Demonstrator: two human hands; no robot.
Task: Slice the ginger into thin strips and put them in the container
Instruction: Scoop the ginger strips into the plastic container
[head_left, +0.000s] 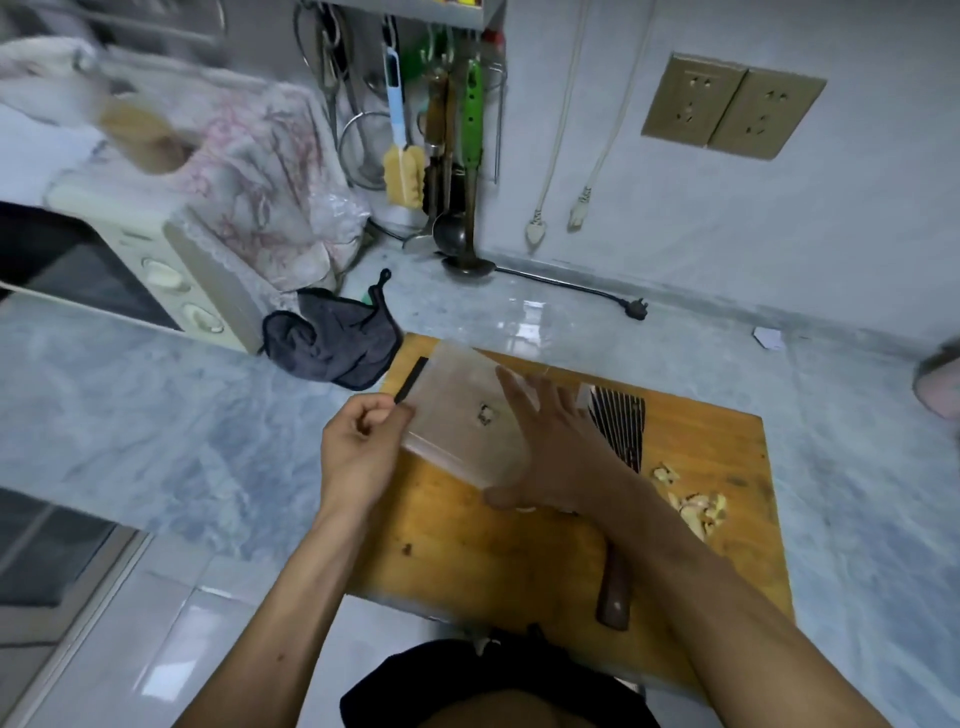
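1. Hands over a wooden cutting board (467, 551) on a grey marble table (156, 415); both bare arms reach in from below.
2. Left hand (358, 447): fingers curled, pinching the left edge of a clear plastic container (457, 415) held tilted above the board.
3. Right hand (550, 441): fingers straight and spread, palm against the container's right side, thumb under its near corner.
4. Ginger: a small pale bit (485, 414) shows inside the container; a loose pile of ginger pieces (696, 506) lies on the board's right part, well apart from the container.
5. Knife (618, 421): flat on the board, striped dark blade just right of the right hand, brown handle pointing toward the person, partly hidden under the right forearm.
6. Dark cloth (332, 343) lies just beyond the board's far left corner, beside a cream oven (171, 275).
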